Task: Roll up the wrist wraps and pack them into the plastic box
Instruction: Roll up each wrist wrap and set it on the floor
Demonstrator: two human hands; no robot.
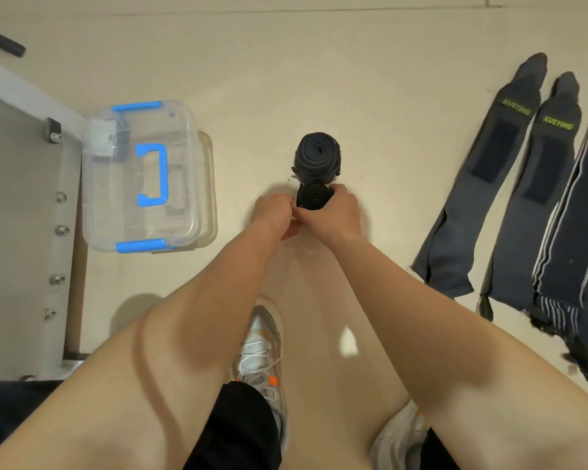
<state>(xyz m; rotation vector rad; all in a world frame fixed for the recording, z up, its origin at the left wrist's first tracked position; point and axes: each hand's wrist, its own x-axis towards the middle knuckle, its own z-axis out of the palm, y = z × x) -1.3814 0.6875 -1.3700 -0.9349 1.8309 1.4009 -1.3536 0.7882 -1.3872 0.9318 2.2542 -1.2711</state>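
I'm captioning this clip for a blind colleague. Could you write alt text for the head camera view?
Looking down, a left hand and right hand grip a small rolled black wrap beside a larger roll on the floor. A clear plastic box sits left; unrolled wraps lie right.

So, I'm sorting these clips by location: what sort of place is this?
Likely a gym or home workout corner: lifting wrist wraps lie on a plain beige floor, a white bolted metal frame stands at the left, and the person wears trainers.
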